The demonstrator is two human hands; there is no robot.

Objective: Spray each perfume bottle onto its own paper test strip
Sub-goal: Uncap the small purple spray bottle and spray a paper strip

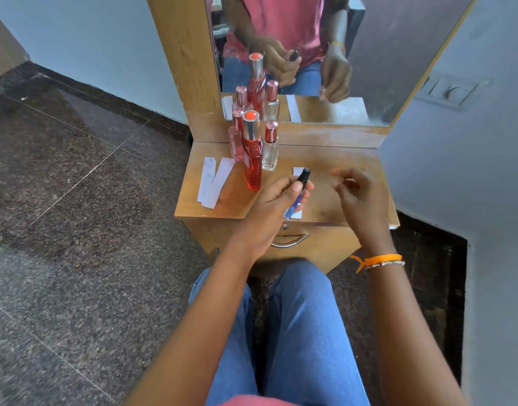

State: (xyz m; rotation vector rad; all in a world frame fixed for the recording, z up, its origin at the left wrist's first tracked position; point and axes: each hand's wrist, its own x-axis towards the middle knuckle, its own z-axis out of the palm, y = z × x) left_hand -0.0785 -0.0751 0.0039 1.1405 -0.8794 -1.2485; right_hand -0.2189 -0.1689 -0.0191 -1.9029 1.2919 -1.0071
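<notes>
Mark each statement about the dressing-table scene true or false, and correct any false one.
1. The left hand holds a small blue bottle with a black cap. True.
2. The right hand holds a paper strip. False: it holds nothing, fingers loosely curled.
3. Two paper strips lie left of the standing bottles. True.
4. The tall red bottle lies on its side. False: it stands upright.
5. A third strip lies beneath the blue bottle. True.

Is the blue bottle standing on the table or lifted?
Lifted: the left hand grips the blue bottle, tilted above a paper strip.
</notes>
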